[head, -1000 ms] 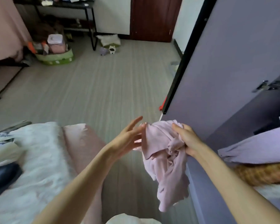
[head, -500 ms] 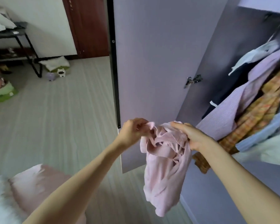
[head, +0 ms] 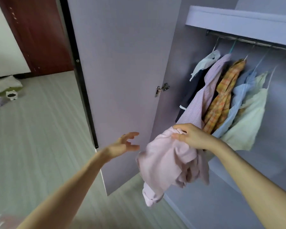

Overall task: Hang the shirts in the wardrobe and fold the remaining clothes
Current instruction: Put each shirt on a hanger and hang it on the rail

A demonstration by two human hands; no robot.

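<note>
My right hand [head: 191, 137] grips a crumpled pale pink shirt [head: 165, 167] by its top, and the cloth hangs down in front of the open wardrobe. My left hand [head: 124, 144] is held out to the left of the shirt with fingers spread, touching nothing. Inside the wardrobe a metal rail [head: 249, 40] carries several hung garments: a striped lilac shirt [head: 203, 96], an orange plaid shirt [head: 224, 95], a light blue shirt [head: 238, 100] and a pale cream top [head: 251, 116].
The open lilac wardrobe door [head: 122, 63] stands right behind my left hand, its hinge [head: 162, 89] at mid height. A shelf [head: 238, 19] sits above the rail. Grey plank floor [head: 40, 129] stretches left, with a white cushion [head: 5, 85] and small cup [head: 12, 95] by a dark red door [head: 35, 33].
My left hand has let go of the pink shirt and opened beside it. The view has swung up and right, showing the wardrobe rail and the hung clothes.
</note>
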